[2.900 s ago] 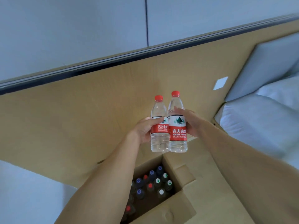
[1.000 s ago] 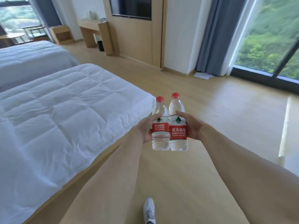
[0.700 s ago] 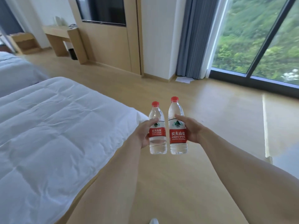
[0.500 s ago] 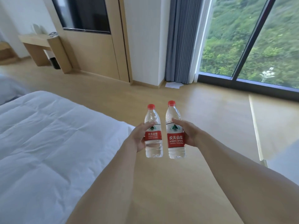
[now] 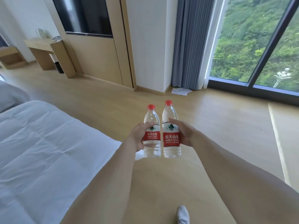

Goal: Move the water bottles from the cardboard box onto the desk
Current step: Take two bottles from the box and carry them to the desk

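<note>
I've got the left hand (image 5: 138, 137) w/ its grip curled round the left bottle (image 5: 152, 135), right hand (image 5: 186, 135) wrapped on the right bottle (image 5: 171, 133). Both upright, side by side, held in the air over the wood floor (image 5: 218, 126), bed (image 5: 40, 151) at left. Tabletop (image 5: 41, 42) far back left.

— where are the arms?
— both stretched forward, bare. left hand (image 5: 137, 136) and right hand (image 5: 186, 135) level, close together, thumbs on top.
— fingers?
— curled, each gripping something upright.
</note>
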